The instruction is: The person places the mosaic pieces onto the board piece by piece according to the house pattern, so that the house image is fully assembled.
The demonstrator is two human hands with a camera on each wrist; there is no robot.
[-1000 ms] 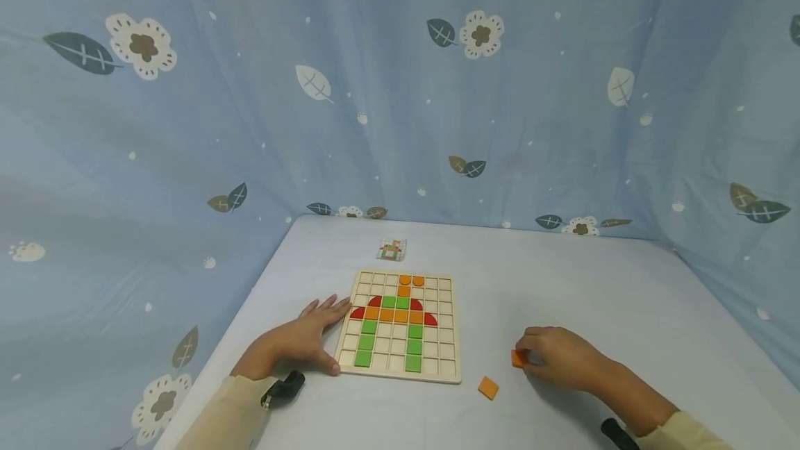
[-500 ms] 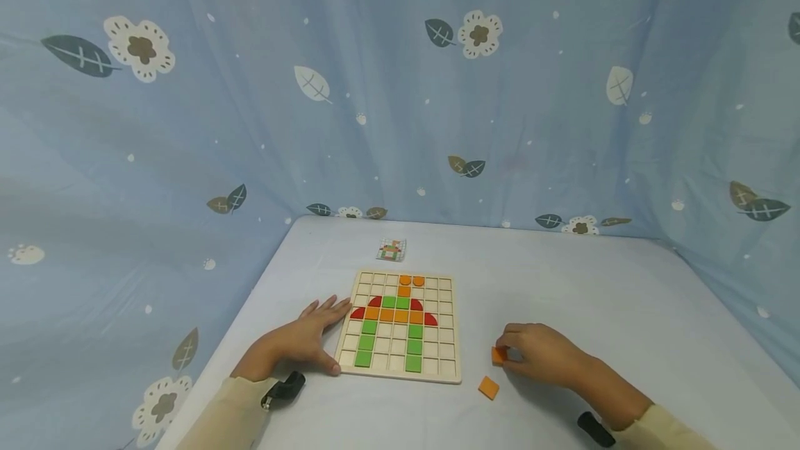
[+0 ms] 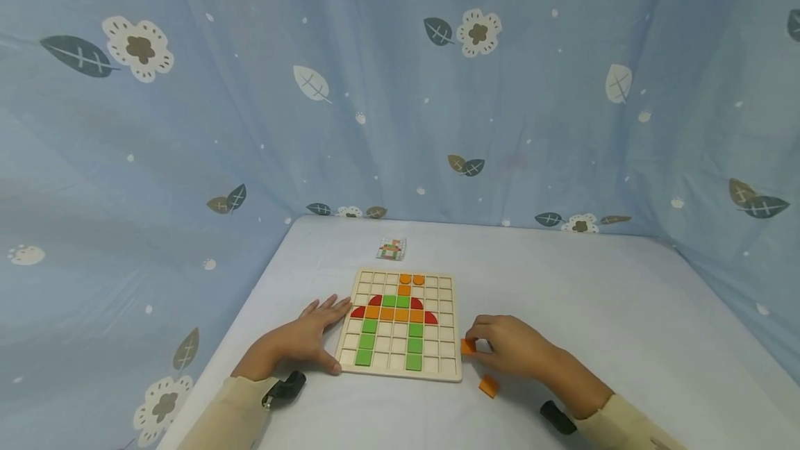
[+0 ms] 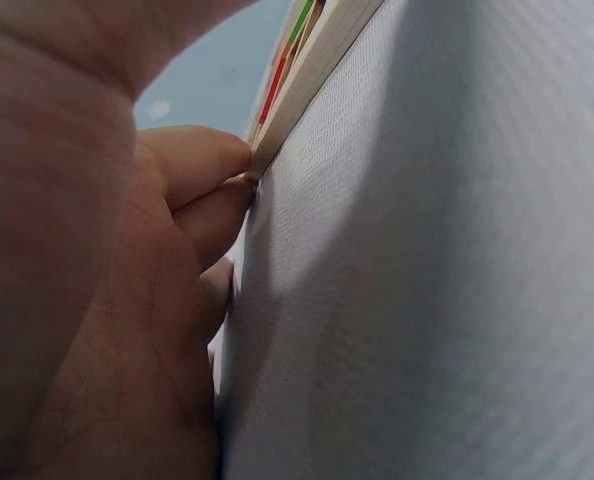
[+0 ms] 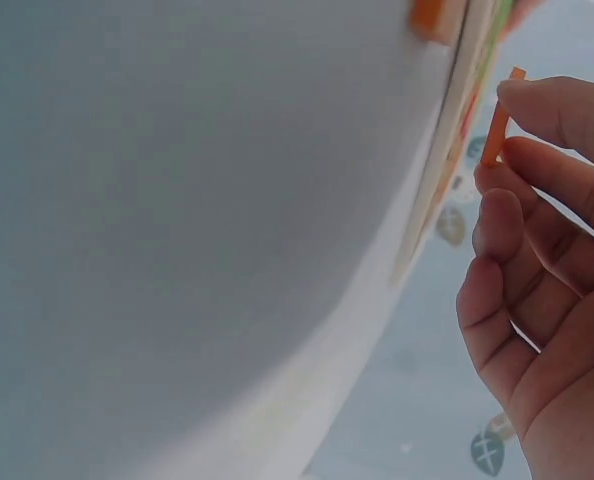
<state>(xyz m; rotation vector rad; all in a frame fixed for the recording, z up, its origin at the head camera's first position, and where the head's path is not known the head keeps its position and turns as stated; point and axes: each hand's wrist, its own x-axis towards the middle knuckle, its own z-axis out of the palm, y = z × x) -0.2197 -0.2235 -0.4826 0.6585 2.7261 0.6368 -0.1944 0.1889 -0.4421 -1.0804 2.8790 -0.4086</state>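
Note:
A square wooden grid board (image 3: 447, 348) lies on the table, its cells partly filled with green and orange squares, red quarter-rounds and two orange discs. My left hand (image 3: 306, 334) lies spread along the board's left edge, with the thumb at its near-left corner; in the left wrist view, fingertips touch the board's side (image 4: 322, 75). Just off the right edge, my right hand (image 3: 515, 346) pinches an orange square tile (image 5: 498, 128) between thumb and fingers. It is held on edge, above the table in the right wrist view. Another orange square tile (image 3: 489, 386) lies nearby.
Behind the board lies a small pattern card (image 3: 392, 249) showing a coloured figure on a grid. A white cloth (image 3: 562, 283) covers the table. Blue patterned curtains (image 3: 387, 89) hang behind and at both sides.
My right hand has moved left with the orange square tile, from the right side of the table to the board's right edge. My left hand has stayed in place.

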